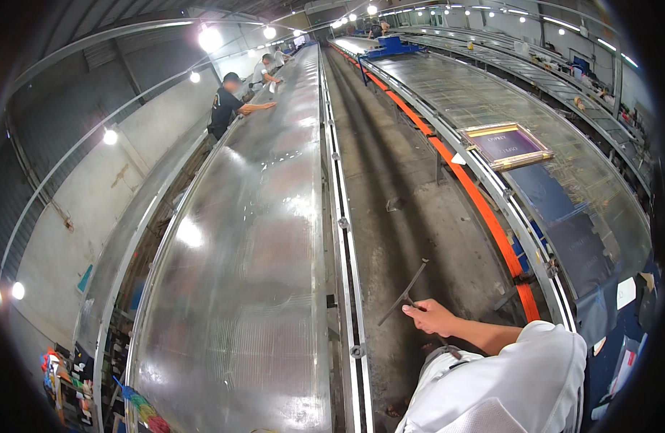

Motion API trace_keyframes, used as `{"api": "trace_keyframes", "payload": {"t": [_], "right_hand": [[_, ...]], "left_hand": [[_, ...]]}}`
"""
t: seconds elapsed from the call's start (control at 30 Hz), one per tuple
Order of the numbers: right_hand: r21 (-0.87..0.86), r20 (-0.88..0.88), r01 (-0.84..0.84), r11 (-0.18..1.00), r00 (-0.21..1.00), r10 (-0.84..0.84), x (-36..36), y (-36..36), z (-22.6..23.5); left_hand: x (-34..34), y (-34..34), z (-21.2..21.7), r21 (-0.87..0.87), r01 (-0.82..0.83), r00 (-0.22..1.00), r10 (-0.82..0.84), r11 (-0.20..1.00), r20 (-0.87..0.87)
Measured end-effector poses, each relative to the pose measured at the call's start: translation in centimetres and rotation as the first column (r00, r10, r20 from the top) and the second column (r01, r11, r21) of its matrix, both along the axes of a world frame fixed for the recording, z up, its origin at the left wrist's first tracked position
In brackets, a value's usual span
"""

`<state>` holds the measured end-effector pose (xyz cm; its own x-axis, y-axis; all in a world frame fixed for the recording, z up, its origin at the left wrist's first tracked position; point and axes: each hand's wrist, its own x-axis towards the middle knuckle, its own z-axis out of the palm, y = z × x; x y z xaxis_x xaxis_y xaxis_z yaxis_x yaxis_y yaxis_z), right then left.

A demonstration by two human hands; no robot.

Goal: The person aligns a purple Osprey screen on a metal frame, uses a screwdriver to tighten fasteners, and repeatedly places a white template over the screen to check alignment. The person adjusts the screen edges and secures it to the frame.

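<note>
My right hand is closed around the grip of a T-shaped tool with a long, thin dark bar. It holds the tool over the grey floor of the aisle, just right of the metal rail that edges the left table. The bar tilts up to the right and touches neither table. My bare right forearm and white sleeve come in from the lower right. My left hand does not show.
To my left runs a long glossy table; a person in black leans over its far side, with others beyond. The right table carries a framed screen and dark fabric panels. An orange strip lines its side. A colourful duster sits lower left.
</note>
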<state>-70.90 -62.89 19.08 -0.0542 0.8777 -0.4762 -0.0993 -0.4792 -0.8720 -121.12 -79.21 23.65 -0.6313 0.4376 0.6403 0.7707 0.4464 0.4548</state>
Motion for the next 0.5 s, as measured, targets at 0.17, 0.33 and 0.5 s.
{"api": "trace_keyframes", "payload": {"t": [0.17, 0.33, 0.5], "right_hand": [[0.103, -0.031, -0.171, 0.980, 0.984, 0.175, 2.3, 5.1, -2.0], [0.248, -0.006, -0.118, 0.962, 0.992, 0.124, 10.3, 7.6, -3.2], [0.364, 0.171, 0.099, 0.926, 0.970, -0.171, 24.4, 10.9, -3.9]], "left_hand": [[13.1, 9.8, -0.4, 0.331, 0.451, 0.654, -0.560, 0.829, 0.509], [36.2, 16.3, -6.4, 0.529, 0.302, -0.313, -0.441, 0.793, 0.841], [49.0, 22.2, -13.2, 0.534, 0.515, -0.707, -0.020, 0.670, 0.707]]}}
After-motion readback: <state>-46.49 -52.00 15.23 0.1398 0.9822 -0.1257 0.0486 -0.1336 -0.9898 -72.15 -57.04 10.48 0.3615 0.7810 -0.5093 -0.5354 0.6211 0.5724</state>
